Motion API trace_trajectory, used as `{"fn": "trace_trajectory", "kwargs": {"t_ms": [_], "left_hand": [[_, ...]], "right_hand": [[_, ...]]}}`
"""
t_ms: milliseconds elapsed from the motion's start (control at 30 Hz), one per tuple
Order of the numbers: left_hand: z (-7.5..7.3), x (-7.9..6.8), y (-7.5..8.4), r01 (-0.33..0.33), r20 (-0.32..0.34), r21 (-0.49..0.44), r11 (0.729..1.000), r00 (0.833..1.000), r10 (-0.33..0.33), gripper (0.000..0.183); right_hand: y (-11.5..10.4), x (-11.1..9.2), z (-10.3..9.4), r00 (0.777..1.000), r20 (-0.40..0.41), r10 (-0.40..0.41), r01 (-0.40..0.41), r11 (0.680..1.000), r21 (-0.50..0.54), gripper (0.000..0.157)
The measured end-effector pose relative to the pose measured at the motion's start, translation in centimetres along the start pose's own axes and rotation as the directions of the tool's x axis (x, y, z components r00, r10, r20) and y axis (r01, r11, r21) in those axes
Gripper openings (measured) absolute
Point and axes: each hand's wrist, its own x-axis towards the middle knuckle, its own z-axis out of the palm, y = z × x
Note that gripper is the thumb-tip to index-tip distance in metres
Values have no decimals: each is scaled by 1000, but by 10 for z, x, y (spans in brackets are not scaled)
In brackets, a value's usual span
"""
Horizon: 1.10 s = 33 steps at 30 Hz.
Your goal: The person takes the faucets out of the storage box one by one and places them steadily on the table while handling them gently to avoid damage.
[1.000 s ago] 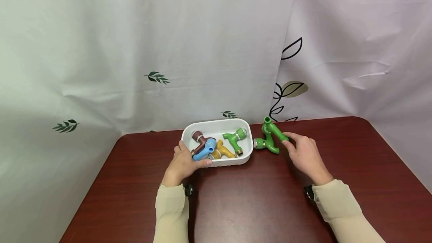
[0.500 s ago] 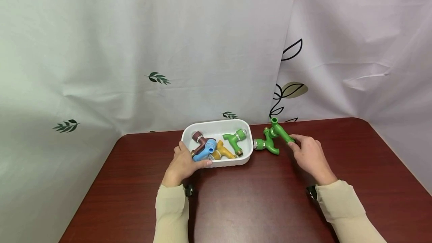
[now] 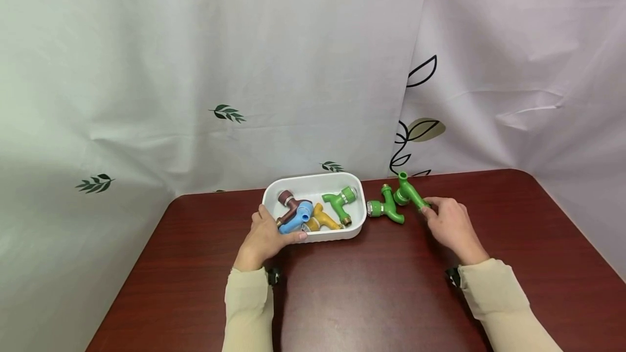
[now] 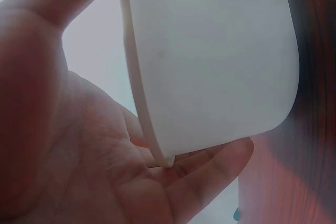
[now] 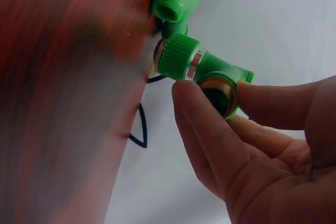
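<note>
- A pale cloth [image 3: 303, 69] with printed leaves filled the upper part of the head view
- Below it the dark red table [image 3: 362, 297] spread across the lower half of the frame
- Two cream sleeves [image 3: 249, 308] reached in from the bottom edge, one left of centre, the other toward the lower right corner
- The white tray [image 3: 337, 236] sat on the table near the middle of the frame, four taps inside it
- The left hand [image 3: 266, 239] grasped the tray's near left corner, thumb along the front rim and fingers at the left end
- The right hand [image 3: 452, 230], right of centre, pinched the held green tap [image 3: 414, 197] between thumb and fingers by its brass-lined end; whether that tap touched the table could not be told
- The second green tap [image 3: 390, 209] lay on the table between tray and held tap, just beside the tray's right end
- Inside the tray the third green tap [image 3: 338, 203] lay at right, the brown tap [image 3: 292, 206] at left, the blue tap [image 3: 292, 225] partly over it, the yellow tap [image 3: 326, 219] near the front
</note>
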Motion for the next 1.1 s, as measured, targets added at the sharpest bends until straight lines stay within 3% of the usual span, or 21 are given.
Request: {"fn": "trace_trajectory", "kwargs": {"t_ms": [367, 600, 767, 1100], "left_hand": [[0, 0, 1, -5, 3, -3, 1000, 1000, 5, 129], [0, 0, 1, -3, 8, -7, 1000, 1000, 3, 128], [0, 1, 0, -3, 9, -8, 1000, 1000, 3, 128], [0, 1, 0, 2, 11, -11, 1000, 1000, -2, 127]], "right_hand": [[7, 2, 1, 1000, 15, 21, -22, 999, 25, 30], [10, 2, 3, 998, -46, 49, -43, 991, 123, 31], [11, 2, 2, 997, -72, 34, -25, 994, 111, 26], [14, 3, -1, 995, -73, 75, -69, 993, 91, 37]]}}
